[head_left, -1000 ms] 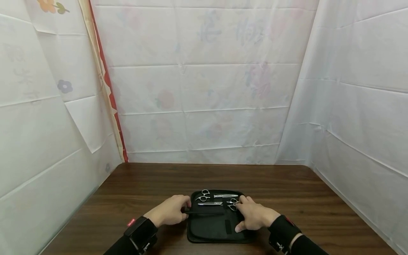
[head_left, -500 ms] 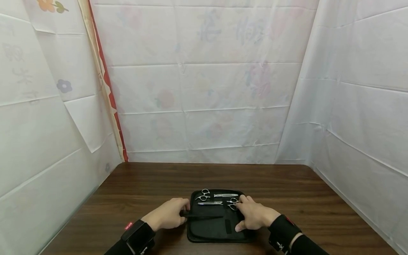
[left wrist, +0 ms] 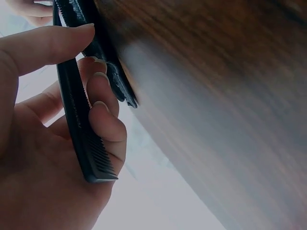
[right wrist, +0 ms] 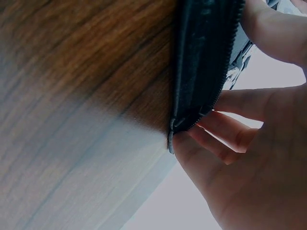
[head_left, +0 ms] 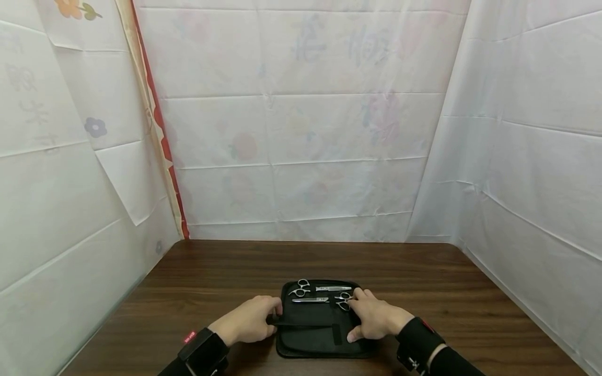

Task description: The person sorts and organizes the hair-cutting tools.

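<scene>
Pinching a black comb [left wrist: 82, 139] between thumb and curled fingers, the left hand [head_left: 251, 318] sits at lower centre of the frame, the comb reaching over the black case [head_left: 305, 342] toward a dark strap [head_left: 336, 334]. The right hand [head_left: 376, 316], fingers spread and only gently bent, rests on the case's right edge, hiding part of it. Two silver scissors [head_left: 310, 300] lie across the case's upper half; white sheets [head_left: 291, 130] hang behind the brown table [head_left: 211, 271].
</scene>
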{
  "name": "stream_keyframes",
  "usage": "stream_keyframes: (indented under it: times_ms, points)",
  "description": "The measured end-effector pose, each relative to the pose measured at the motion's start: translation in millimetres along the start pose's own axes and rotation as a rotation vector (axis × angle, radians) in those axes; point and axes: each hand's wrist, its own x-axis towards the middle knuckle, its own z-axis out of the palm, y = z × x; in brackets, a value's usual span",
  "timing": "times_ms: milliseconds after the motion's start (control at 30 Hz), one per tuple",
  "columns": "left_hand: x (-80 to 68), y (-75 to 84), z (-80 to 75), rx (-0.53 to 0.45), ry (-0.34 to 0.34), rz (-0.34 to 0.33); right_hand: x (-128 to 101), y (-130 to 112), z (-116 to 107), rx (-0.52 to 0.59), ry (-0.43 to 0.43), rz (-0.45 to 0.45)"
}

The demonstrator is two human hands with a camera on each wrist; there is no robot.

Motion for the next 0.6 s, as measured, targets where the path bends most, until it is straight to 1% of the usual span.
stream_keyframes:
  times_ms: [333,600]
  points:
    - [2.1,-0.3,0.4,0.013,-0.025,0.028,1.6,1.9,1.0,0.005,0.001,-0.008]
    - [4.2,3.2,0.3,0.017,-0.046,0.043,0.5,4.7,0.4,0.006,-0.007,0.003]
